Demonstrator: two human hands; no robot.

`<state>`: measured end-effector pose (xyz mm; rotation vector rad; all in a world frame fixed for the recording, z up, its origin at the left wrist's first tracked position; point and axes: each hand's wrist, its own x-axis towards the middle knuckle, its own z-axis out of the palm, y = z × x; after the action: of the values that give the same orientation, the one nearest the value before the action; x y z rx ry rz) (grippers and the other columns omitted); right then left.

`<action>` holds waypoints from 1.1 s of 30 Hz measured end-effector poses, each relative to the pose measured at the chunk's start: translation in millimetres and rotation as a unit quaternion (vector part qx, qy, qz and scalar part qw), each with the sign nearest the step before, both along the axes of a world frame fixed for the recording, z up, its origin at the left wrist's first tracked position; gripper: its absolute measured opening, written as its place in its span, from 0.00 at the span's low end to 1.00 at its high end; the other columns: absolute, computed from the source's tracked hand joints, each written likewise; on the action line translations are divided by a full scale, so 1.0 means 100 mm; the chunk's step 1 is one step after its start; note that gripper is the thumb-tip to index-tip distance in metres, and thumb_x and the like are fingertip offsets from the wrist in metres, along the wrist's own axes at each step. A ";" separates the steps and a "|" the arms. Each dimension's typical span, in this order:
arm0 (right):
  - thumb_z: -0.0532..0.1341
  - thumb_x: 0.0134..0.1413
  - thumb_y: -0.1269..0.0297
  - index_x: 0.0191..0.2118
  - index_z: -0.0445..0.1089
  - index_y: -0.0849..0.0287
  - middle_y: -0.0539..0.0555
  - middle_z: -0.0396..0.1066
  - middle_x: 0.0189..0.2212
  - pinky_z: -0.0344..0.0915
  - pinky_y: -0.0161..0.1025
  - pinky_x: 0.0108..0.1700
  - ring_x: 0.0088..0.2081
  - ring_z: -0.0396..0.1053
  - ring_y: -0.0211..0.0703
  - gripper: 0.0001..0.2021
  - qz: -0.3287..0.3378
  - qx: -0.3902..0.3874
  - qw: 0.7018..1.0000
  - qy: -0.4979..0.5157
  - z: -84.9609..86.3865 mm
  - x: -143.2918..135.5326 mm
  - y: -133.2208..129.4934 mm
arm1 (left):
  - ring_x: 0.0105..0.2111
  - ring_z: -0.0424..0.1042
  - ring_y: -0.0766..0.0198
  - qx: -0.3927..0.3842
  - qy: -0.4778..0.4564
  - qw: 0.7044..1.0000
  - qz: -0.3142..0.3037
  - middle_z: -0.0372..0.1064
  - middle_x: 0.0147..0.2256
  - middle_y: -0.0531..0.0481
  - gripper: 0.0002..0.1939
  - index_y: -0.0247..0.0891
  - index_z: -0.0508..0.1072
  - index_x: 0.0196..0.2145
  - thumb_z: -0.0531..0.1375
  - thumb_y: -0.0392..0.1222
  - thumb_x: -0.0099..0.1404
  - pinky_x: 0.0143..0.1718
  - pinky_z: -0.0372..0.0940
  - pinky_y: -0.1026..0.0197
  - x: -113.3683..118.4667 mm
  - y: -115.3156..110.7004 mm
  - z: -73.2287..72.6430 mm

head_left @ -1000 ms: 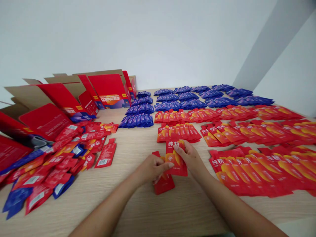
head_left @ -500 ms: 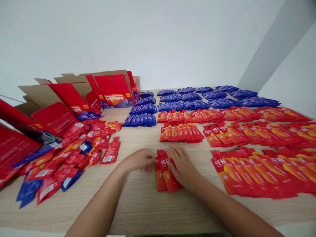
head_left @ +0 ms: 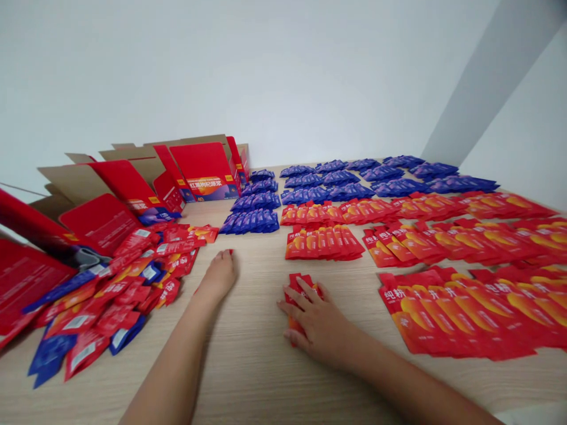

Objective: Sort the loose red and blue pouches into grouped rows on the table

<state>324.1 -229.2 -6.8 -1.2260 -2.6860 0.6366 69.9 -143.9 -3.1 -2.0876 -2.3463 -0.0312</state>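
My left hand (head_left: 220,275) is curled over a red packet, mostly hidden beneath it, just right of the loose pile (head_left: 128,283) of red and blue packets. Only a bit of red shows at its fingertips and by the wrist. My right hand (head_left: 312,316) lies with fingers spread on a small stack of red and orange packets (head_left: 295,282) at the middle of the table. Behind that stack sits a fanned row of red packets (head_left: 323,242). A larger fanned row (head_left: 460,313) is to the right of my right hand.
Open red cartons (head_left: 204,171) stand along the back left. Bundles of blue packets (head_left: 349,190) line the back of the wooden table (head_left: 248,366), with more red rows (head_left: 478,236) in front of them. A pale wall rises behind.
My left hand has moved left, from beside the stack to the single red packet near the pile. My right hand has flattened over the stack, whose packets are now closer together.
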 end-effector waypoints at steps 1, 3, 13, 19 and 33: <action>0.47 0.61 0.47 0.62 0.56 0.51 0.56 0.48 0.65 0.33 0.66 0.61 0.66 0.38 0.61 0.27 -0.003 0.000 1.000 0.000 0.00 0.02 0.00 | 0.54 0.65 0.55 0.001 -0.005 1.000 -0.017 0.64 0.54 0.30 0.22 0.24 0.63 0.53 0.46 0.30 0.62 0.53 0.59 0.57 0.06 0.00 0.00; 0.47 0.61 0.46 0.62 0.58 0.52 0.55 0.48 0.65 0.33 0.65 0.62 0.66 0.38 0.60 0.27 -0.004 0.005 1.000 0.006 0.00 0.03 0.00 | 0.53 0.66 0.56 -0.002 -0.019 0.999 -0.042 0.66 0.51 0.32 0.20 0.25 0.66 0.50 0.46 0.29 0.62 0.53 0.59 0.58 0.16 -0.01 0.02; 0.54 0.59 0.59 0.60 0.56 0.60 0.64 0.61 0.57 0.55 0.53 0.59 0.58 0.58 0.50 0.25 -0.171 0.039 0.926 0.335 0.03 0.00 0.09 | 0.45 0.71 0.56 -0.008 -0.477 0.868 -0.137 0.74 0.43 0.46 0.17 0.36 0.71 0.45 0.54 0.44 0.60 0.47 0.64 0.58 0.57 -0.34 0.42; 0.62 0.50 0.58 0.39 0.70 0.58 0.53 0.75 0.36 0.68 0.43 0.43 0.39 0.71 0.46 0.12 -0.183 -0.178 0.807 0.533 0.12 0.00 0.16 | 0.30 0.71 0.63 -0.224 -0.737 0.628 -0.115 0.74 0.30 0.49 0.19 0.34 0.72 0.34 0.68 0.46 0.45 0.33 0.65 0.63 1.07 -0.65 0.32; 0.54 0.52 0.42 0.19 0.55 0.56 0.45 0.56 0.14 0.51 0.33 0.19 0.18 0.52 0.35 0.23 -0.316 -0.123 0.785 0.518 0.15 0.13 0.25 | 0.26 0.72 0.65 -0.330 -0.720 0.601 -0.108 0.73 0.25 0.51 0.21 0.33 0.71 0.31 0.68 0.52 0.46 0.30 0.66 0.64 1.16 -0.74 0.26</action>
<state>337.4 -203.9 8.2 -1.1894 -1.2251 1.1138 185.5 -218.1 23.1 -3.5281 -2.8371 -1.7748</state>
